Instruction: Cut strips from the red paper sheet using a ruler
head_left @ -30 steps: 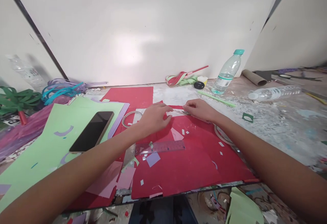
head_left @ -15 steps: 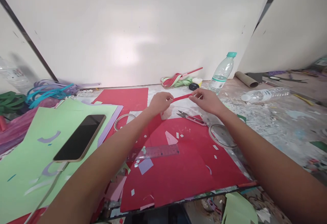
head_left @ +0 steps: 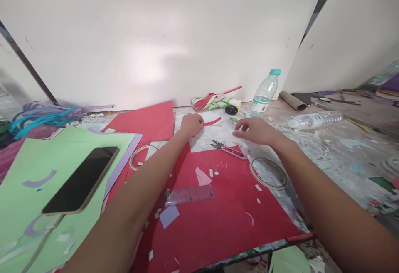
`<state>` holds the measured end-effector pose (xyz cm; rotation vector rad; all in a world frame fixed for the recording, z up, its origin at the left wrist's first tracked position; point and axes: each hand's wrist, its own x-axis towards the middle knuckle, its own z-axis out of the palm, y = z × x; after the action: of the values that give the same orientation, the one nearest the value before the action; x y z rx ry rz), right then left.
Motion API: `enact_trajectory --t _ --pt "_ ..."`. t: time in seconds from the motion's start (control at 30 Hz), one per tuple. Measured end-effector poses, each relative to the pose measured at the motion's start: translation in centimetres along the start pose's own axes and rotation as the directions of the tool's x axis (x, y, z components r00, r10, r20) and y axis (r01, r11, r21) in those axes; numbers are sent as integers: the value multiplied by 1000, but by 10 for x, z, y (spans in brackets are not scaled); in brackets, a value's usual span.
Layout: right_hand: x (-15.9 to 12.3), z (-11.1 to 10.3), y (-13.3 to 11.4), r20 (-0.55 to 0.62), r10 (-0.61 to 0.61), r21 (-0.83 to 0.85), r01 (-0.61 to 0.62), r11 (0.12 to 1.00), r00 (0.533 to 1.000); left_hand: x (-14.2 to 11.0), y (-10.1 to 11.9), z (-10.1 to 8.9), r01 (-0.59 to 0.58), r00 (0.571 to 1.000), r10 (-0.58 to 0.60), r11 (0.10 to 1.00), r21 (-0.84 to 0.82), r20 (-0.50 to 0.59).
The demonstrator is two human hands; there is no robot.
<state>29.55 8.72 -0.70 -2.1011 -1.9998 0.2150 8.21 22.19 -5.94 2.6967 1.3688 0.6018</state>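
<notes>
- One narrow, bright red strip point(head_left: 213, 121), apparently paper, juts from the left hand point(head_left: 191, 125) in the head view, over the whitish part of the counter point(head_left: 330, 152) beyond the deep red paper sheets point(head_left: 215, 219).
- The left hand is curled, its fingers seemingly pinched on the strip's near end; the exact contact is hidden behind the knuckles.
- The right hand point(head_left: 254, 131) holds nothing that shows; thumb and fingers are loosely bent with a gap between them, apart from the strip's free end.
- That free end curves gently upward; whether it touches the surface beneath I cannot tell.
- Judging by its thinness, the strip should be almost weightless, limp across its flat and easily creased or torn, though not especially slippery.
- A light fingertip pinch at the exposed tip would suit it best; gripping mid-length risks a kink.
- Silver-bladed snips with pale pink handles point(head_left: 229, 149) lie near, their points toward the left hand.
</notes>
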Motion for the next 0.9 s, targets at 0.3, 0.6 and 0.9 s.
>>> enact_trajectory --t 0.3,0.6,0.9 --pt "17 26 67 -289 373 -116 -419 901 882 1 0 4 -77 996 81 992 96 -42" --pt "14 34 72 -333 397 -66 -441 895 855 -14 5 -6 -217 976 214 961 170 39" --pt "11 13 21 -96 104 71 -98 993 990 -21 -5 -12 -212 977 203 960 184 64"
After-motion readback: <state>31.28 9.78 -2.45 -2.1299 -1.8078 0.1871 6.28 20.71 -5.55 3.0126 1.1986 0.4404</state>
